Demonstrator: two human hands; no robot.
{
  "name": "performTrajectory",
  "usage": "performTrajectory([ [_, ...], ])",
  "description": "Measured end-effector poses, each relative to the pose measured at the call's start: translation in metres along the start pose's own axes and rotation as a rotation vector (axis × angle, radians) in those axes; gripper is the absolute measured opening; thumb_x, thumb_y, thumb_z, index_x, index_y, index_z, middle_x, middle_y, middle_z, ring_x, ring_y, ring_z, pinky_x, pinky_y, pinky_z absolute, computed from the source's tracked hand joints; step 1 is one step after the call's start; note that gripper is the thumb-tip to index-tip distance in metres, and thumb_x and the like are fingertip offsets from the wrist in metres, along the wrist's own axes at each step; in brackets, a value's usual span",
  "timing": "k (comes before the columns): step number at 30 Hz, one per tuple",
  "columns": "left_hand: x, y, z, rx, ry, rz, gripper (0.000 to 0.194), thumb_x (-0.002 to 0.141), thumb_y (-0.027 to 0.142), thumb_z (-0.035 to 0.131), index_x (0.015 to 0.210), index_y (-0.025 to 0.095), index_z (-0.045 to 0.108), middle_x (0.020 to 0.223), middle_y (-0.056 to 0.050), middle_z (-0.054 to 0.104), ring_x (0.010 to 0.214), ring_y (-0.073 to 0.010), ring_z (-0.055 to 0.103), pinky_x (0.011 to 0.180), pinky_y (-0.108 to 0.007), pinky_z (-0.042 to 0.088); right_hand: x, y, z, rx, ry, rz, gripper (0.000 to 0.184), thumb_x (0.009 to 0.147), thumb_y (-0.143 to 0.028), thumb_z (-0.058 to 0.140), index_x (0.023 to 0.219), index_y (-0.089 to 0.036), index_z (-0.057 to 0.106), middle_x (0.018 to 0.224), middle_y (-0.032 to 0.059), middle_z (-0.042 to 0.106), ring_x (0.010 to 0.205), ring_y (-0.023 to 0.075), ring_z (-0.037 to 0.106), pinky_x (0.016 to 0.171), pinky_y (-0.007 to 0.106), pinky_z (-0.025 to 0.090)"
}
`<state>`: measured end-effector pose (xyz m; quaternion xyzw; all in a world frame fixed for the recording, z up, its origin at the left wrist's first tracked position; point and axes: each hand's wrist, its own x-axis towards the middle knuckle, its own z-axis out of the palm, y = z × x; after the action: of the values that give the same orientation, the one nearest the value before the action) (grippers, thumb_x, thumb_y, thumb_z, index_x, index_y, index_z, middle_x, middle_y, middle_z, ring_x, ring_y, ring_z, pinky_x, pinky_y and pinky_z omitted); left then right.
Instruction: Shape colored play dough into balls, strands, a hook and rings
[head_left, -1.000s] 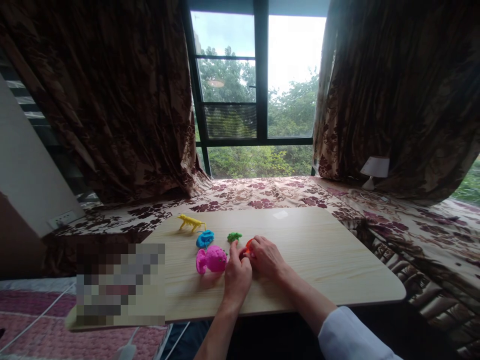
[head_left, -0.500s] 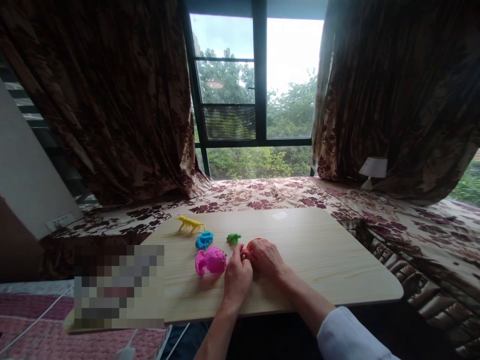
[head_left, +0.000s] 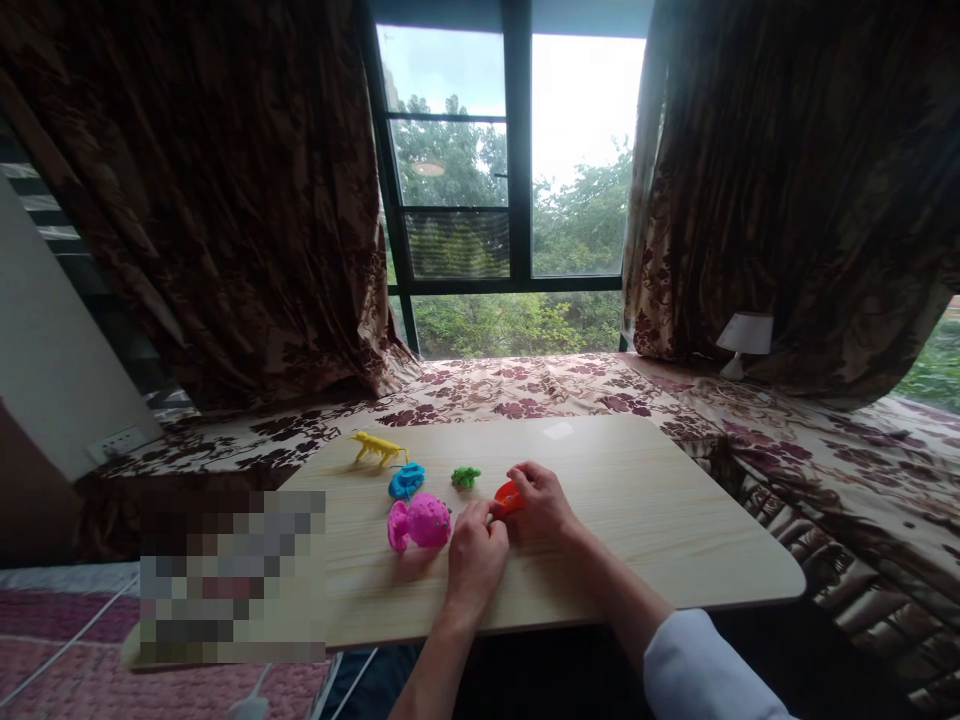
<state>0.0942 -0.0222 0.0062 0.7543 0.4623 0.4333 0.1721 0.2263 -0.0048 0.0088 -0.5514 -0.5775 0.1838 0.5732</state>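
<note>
Orange curved piece (head_left: 508,499): 1, right hand (head_left: 516,487) pinching it | left hand (head_left: 490,514) curled at its end, hold unclear | yellow figure (head_left: 377,449), blue figure (head_left: 406,482), green figure (head_left: 466,477), pink figure (head_left: 428,521): 1 each

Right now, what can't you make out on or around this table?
All in the head view:
Orange piece: partly covered by the right hand.
Grip of the left hand: hidden behind its knuckles.
Left end of the table: masked by pixelation.
White object: cut off by the bottom edge.
</note>
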Motion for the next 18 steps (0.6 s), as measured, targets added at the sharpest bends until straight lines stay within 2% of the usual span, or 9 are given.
performTrajectory([
  [5, -0.001, 0.004, 0.000, 0.025, 0.002, 0.091, 0.028, 0.078, 0.024, 0.044, 0.102, 0.020, 0.057, 0.091, -0.004, 0.059, 0.089, -0.0184, 0.054, 0.082, -0.033, 0.041, 0.003, 0.000, -0.002, 0.213, 0.058, 0.064, 0.028, 0.072, -0.041, 0.053, 0.077, -0.015, 0.063, 0.063, -0.0014, 0.056, 0.056, 0.0095, 0.047, 0.053, 0.021, 0.038],
  [7, -0.002, 0.004, 0.000, 0.045, -0.019, 0.113, 0.026, 0.079, 0.026, 0.045, 0.101, 0.021, 0.058, 0.090, -0.004, 0.058, 0.088, -0.0185, 0.054, 0.082, -0.033, 0.041, 0.005, 0.002, -0.004, 0.292, 0.101, 0.104, 0.029, 0.068, -0.042, 0.057, 0.074, -0.015, 0.063, 0.059, -0.0030, 0.052, 0.052, 0.0082, 0.044, 0.050, 0.020, 0.036],
  [12, -0.004, 0.002, 0.001, 0.071, -0.028, 0.122, 0.020, 0.074, 0.018, 0.050, 0.090, 0.021, 0.061, 0.089, -0.004, 0.055, 0.086, -0.0178, 0.053, 0.080, -0.032, 0.041, 0.012, 0.009, -0.008, 0.473, 0.234, 0.244, 0.038, 0.065, -0.049, 0.057, 0.080, -0.014, 0.060, 0.053, -0.0056, 0.043, 0.044, 0.0062, 0.037, 0.039, 0.019, 0.029],
  [18, -0.004, 0.002, 0.003, -0.004, -0.028, 0.092, 0.025, 0.069, 0.015, 0.053, 0.092, 0.020, 0.060, 0.090, -0.004, 0.055, 0.089, -0.0189, 0.052, 0.083, -0.034, 0.040, 0.020, 0.007, -0.017, 0.638, 0.222, 0.318, 0.038, 0.065, -0.051, 0.057, 0.079, -0.015, 0.056, 0.047, -0.0093, 0.033, 0.036, 0.0032, 0.026, 0.033, 0.016, 0.021],
])
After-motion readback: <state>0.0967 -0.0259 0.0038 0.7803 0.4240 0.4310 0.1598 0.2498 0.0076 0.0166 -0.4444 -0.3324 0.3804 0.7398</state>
